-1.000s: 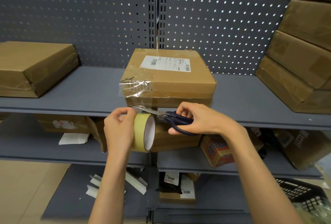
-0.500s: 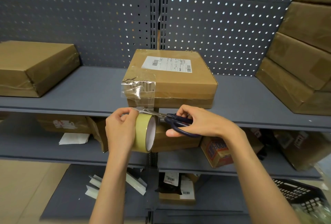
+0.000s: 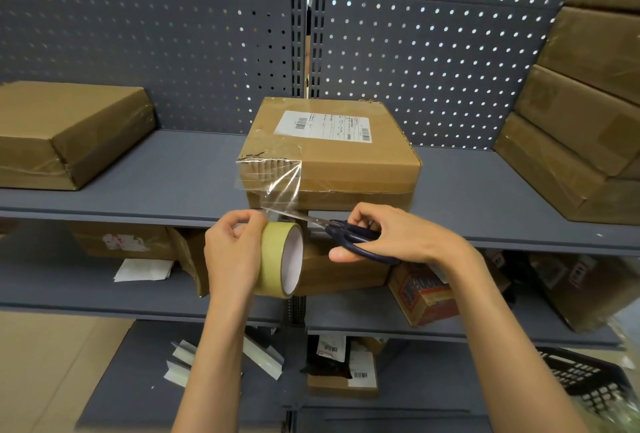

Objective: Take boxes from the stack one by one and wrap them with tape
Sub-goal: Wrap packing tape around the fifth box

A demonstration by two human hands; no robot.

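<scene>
In the head view, a box (image 3: pixel 330 152) with a white label (image 3: pixel 325 126) on top stands on the grey shelf (image 3: pixel 173 173), near its front edge. A strip of clear tape (image 3: pixel 277 183) sticks to the front left corner of the box and runs down to the roll (image 3: pixel 280 259), which is just below and in front of the box. The left hand (image 3: pixel 232 249) grips the roll, with the fingers curled around its left side and the thumb and fingertips at the top, where the strip leaves it. The right hand (image 3: pixel 391 235), in front of the box and to the right of the roll, holds dark blue scissors (image 3: pixel 346 235), with the fingers through the handles. The blades point left and meet the strip just above the roll. To the left of the box, another box (image 3: pixel 69 134) lies flat on the same shelf. To the right of the box, a stack (image 3: pixel 588 103) of boxes leans. Below the box, lower shelves carry more boxes and papers.
</scene>
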